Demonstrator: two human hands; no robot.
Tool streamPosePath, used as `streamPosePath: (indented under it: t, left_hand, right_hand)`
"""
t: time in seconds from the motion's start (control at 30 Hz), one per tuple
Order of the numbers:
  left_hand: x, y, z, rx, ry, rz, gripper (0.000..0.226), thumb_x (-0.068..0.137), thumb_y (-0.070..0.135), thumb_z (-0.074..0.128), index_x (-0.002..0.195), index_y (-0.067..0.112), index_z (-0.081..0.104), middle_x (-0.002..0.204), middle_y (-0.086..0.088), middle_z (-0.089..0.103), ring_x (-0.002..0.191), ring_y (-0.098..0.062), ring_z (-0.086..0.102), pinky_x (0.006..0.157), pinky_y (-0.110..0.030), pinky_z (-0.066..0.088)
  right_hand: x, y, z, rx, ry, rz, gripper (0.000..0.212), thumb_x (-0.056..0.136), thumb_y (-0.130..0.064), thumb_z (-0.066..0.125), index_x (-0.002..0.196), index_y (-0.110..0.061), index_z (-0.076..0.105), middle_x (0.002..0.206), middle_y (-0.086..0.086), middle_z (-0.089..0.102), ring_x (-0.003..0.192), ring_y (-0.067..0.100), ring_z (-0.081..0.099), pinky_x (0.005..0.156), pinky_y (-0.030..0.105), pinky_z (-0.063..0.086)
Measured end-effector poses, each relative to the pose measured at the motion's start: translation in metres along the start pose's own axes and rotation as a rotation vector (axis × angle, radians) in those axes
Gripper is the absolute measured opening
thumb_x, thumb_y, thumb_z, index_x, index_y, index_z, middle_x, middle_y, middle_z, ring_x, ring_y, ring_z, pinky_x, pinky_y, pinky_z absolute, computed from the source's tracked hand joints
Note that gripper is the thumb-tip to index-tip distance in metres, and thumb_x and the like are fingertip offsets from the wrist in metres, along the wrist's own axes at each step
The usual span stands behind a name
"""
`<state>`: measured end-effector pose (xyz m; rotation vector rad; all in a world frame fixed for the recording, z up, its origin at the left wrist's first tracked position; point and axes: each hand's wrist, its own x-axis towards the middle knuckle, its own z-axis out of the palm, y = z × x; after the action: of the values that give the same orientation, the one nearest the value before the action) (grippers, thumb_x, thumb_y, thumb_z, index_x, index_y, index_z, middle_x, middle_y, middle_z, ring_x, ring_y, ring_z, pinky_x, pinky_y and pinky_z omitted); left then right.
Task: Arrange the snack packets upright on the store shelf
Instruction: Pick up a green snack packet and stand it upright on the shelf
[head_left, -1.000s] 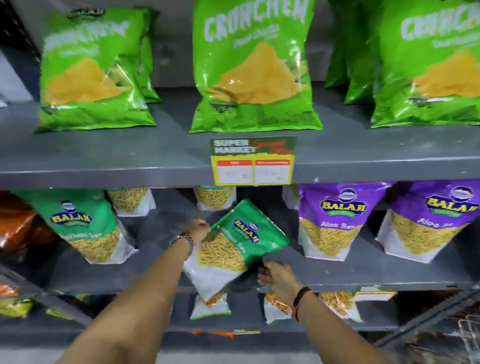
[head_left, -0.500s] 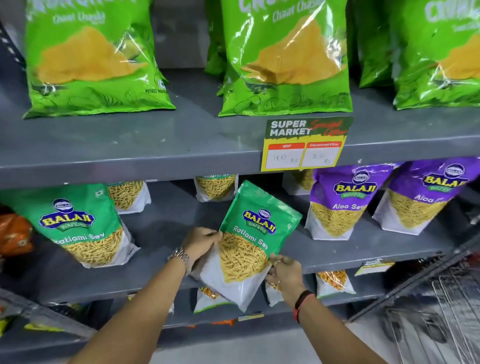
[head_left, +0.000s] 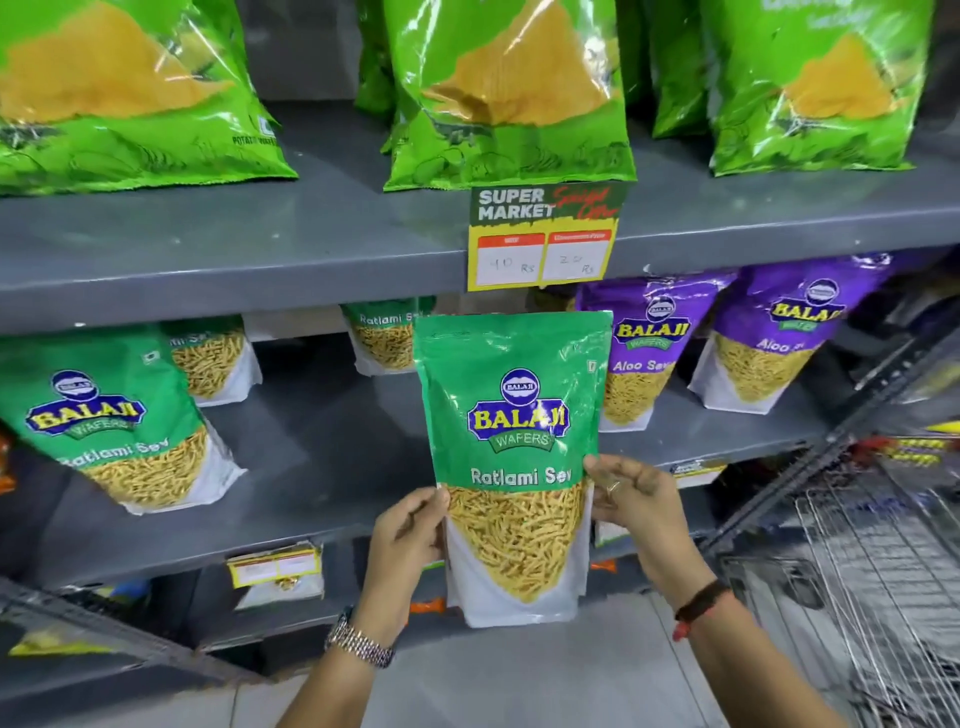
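Observation:
A green Balaji Ratlami Sev packet (head_left: 511, 426) is upright in the air, in front of the middle grey shelf (head_left: 291, 499). My left hand (head_left: 408, 540) pinches its left edge and my right hand (head_left: 631, 499) pinches its right edge, both at mid height. A similar green packet (head_left: 111, 421) leans on the shelf at the left. Two more green ones (head_left: 213, 358) (head_left: 387, 332) stand further back. Two purple Aloo Sev packets (head_left: 647, 343) (head_left: 779, 332) stand on the right.
Large green crisp bags (head_left: 511, 88) line the upper shelf (head_left: 260, 244), with a yellow price tag (head_left: 543, 236) on its front edge. A wire shopping trolley (head_left: 883, 582) stands at the lower right. Lower shelves hold more packets. Grey floor lies below.
The tilted green packet has been lifted off the middle shelf and turned upright, closer to me. Both hands shifted to its side edges. The view moved nearer to the shelves.

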<state>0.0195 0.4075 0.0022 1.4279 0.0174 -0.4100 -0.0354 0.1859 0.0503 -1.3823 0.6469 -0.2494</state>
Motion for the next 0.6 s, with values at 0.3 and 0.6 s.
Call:
streamPosePath:
  t: [0.3, 0.6]
  left_hand:
    - [0.006, -0.006, -0.004, -0.019, 0.036, -0.004, 0.013, 0.086, 0.024, 0.059, 0.083, 0.02, 0.071, 0.071, 0.001, 0.075, 0.068, -0.017, 0.07, 0.06, -0.027, 0.058]
    - [0.059, 0.01, -0.038, -0.098, 0.218, 0.073, 0.013, 0.087, 0.021, 0.058, 0.08, 0.024, 0.068, 0.087, -0.008, 0.064, 0.079, -0.018, 0.06, 0.071, -0.031, 0.053]
  right_hand:
    - [0.014, 0.011, 0.002, -0.034, -0.038, 0.006, 0.01, 0.086, -0.013, 0.064, 0.089, -0.007, 0.07, 0.075, 0.003, 0.076, 0.058, 0.011, 0.071, 0.051, 0.021, 0.056]
    - [0.068, 0.01, 0.081, -0.048, -0.087, -0.056, 0.009, 0.091, -0.01, 0.056, 0.085, -0.01, 0.062, 0.084, 0.009, 0.064, 0.067, 0.01, 0.061, 0.052, 0.012, 0.053]
